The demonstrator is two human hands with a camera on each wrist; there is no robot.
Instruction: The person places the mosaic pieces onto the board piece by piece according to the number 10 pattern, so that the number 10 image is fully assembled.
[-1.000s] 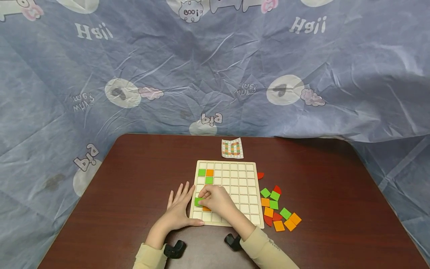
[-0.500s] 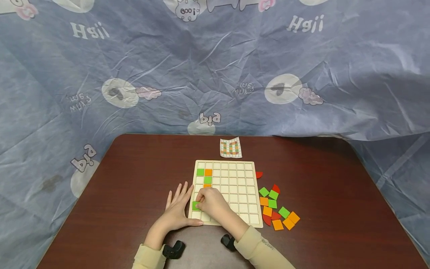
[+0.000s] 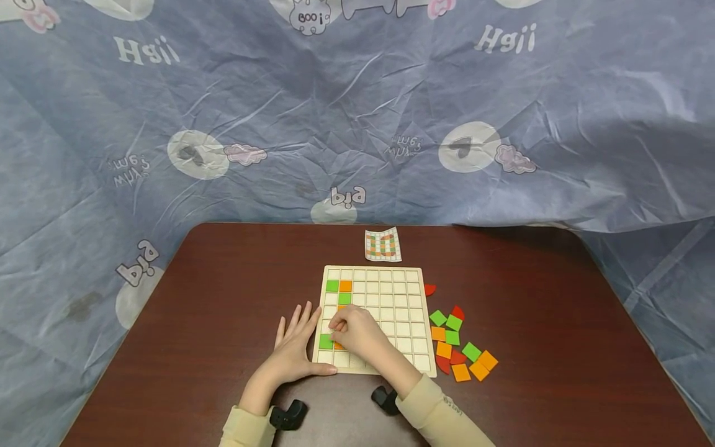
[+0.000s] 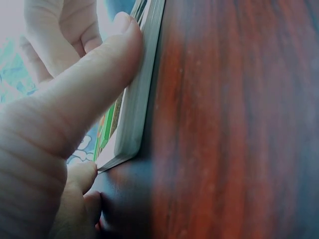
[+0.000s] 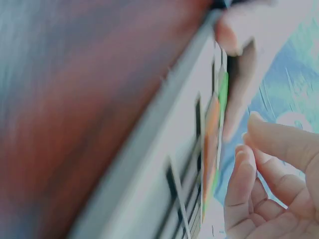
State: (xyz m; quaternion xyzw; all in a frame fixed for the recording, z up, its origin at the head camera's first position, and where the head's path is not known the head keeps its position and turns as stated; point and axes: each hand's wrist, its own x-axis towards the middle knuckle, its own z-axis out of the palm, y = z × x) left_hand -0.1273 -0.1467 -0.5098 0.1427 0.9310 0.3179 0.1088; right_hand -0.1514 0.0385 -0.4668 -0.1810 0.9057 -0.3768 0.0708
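A pale wooden grid board point(image 3: 399, 313) lies on the table. Along its left edge and near corner rests my left hand point(image 3: 293, 357), fingers spread and thumb at the front edge. In the left wrist view that thumb point(image 4: 99, 74) touches the board's side. My right hand point(image 3: 360, 335) hovers over the lower left cells. Its fingers are loosely bent, and nothing shows between thumb and fingertips in the right wrist view. Just left of them a green square tile point(image 3: 326, 341) sits in a cell. Orange tiles beneath the hand are partly hidden; farther up are another green tile point(image 3: 344, 298) and an orange tile point(image 3: 346, 286).
Right of the board lie loose green squares point(image 3: 472, 352), orange squares point(image 3: 460, 372) and red quarter-round pieces point(image 3: 429, 290). A small paper card point(image 3: 383, 244) with a coloured grid pattern lies beyond the board. Behind the brown table point(image 3: 240, 267) hangs a blue printed cloth point(image 3: 313, 112).
The right hand has set the green tile down into the left column cell, let go and drawn slightly up and right. The left hand stays in place.
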